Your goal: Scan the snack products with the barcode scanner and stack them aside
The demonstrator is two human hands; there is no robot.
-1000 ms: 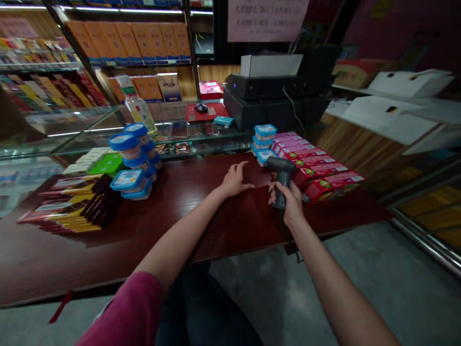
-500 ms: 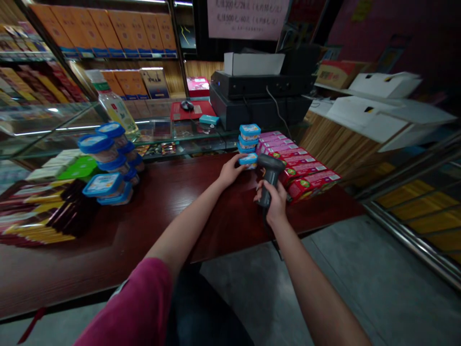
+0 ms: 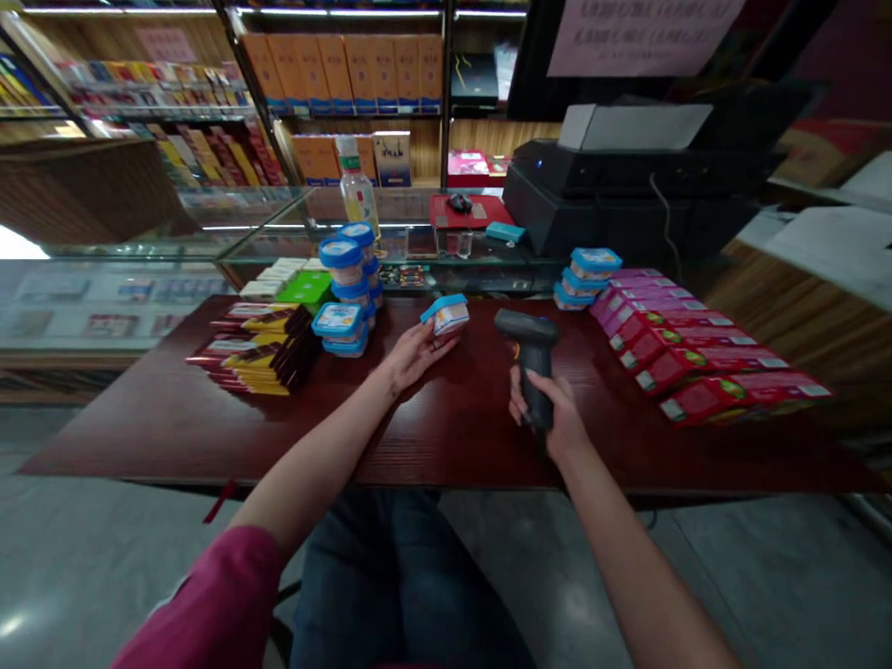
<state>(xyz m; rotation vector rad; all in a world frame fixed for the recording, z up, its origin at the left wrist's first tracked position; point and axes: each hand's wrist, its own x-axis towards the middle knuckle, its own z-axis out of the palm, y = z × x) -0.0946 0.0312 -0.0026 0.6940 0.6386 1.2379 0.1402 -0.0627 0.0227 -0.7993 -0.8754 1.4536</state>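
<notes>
My left hand grips a small tub with a blue lid, tilted on its side just above the dark red-brown table. My right hand is wrapped round the handle of a black barcode scanner, its head turned toward the tub. Left of the held tub stands a pair of stacked rectangular blue-lidded tubs, with taller stacks of round blue-lidded tubs behind. On the right is another stack of blue-lidded tubs.
Red boxes and purple boxes line the table's right side. Yellow and brown packets lie left, beside a green pack. Behind are a bottle, a glass counter, a mouse and black register equipment.
My left hand has taken the tub from beside the right-hand stack and moved it left, tilting it. The scanner in my right hand has shifted away from the boxes. The view has turned left.
</notes>
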